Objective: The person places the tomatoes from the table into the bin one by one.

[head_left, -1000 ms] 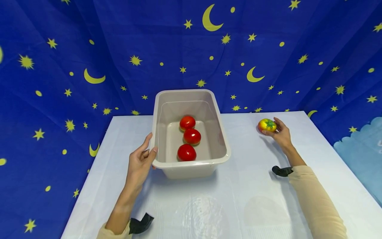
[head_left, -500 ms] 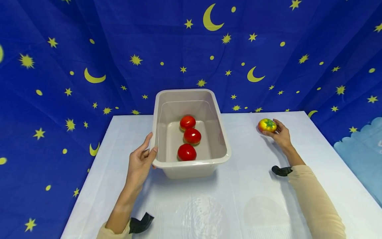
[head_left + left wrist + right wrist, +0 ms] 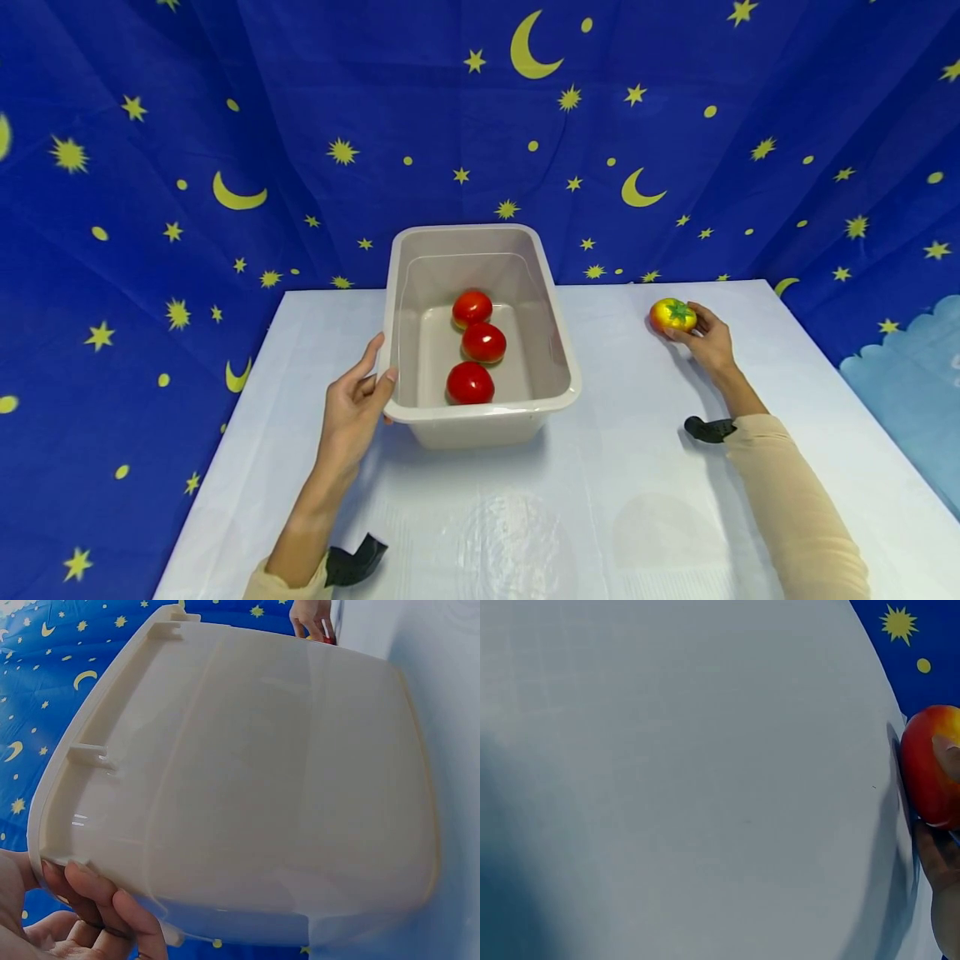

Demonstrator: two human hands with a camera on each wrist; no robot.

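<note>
A light grey plastic bin (image 3: 480, 411) stands at the middle of the table. My left hand (image 3: 351, 408) grips its left rim, thumb on top and fingertips under the lip; the left wrist view shows the bin's outer wall (image 3: 247, 765) beside the fingers. Three glossy red tomatoes (image 3: 483, 342) lie on the bin's floor in a rough row. Towards the back right, my right hand (image 3: 709, 340) holds a yellow-and-red tomato (image 3: 670, 315) with a green star-shaped top, between thumb and fingers. In the right wrist view this tomato (image 3: 924, 769) is partly cut off at the edge.
The table (image 3: 615, 467) has a white cover. A blue cloth (image 3: 450, 108) with yellow moons and stars hangs behind and along the sides. Black wrist mounts (image 3: 708, 430) stick out from both cuffs.
</note>
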